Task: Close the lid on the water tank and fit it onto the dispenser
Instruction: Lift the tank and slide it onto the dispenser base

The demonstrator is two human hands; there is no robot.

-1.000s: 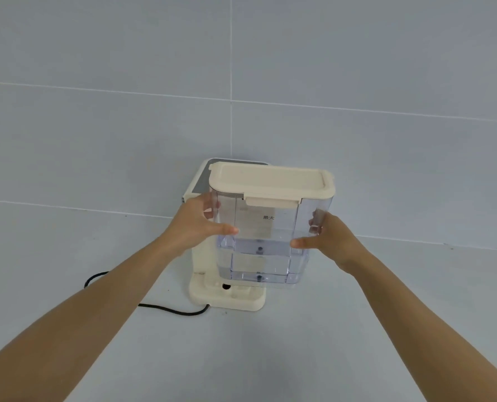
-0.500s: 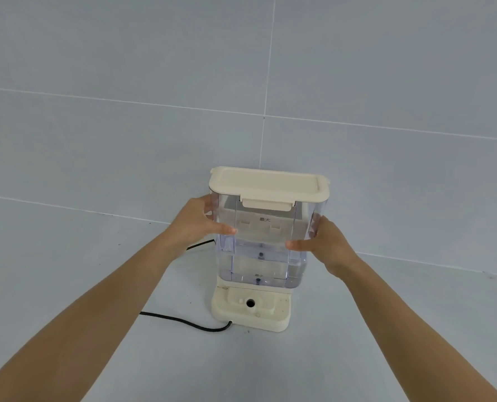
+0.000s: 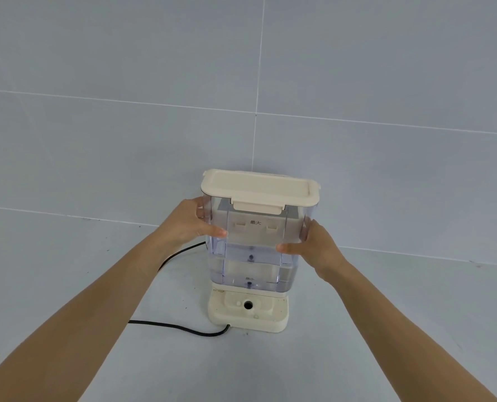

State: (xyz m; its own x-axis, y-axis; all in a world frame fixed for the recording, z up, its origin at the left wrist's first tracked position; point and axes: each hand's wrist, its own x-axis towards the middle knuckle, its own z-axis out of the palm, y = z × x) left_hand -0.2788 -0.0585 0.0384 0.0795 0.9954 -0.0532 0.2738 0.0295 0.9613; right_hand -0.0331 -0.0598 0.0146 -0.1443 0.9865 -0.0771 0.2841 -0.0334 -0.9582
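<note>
Head view — lidded water tank [image 3: 253, 250], empty.

Hard to pin this down exactly, but it looks like a plain tiled spot, maybe a kitchen or utility corner set up for filming. Beyond the hands there's a wall of big pale grey tiles [image 3: 125, 53] with thin white grout lines, and the surface under the hands is the same smooth grey, could be a floor or a table, can't tell. The only homey clue is a small cream countertop water dispenser [image 3: 248, 311] below the hands, with its black power cord [image 3: 183, 329] trailing off left of them.
</note>
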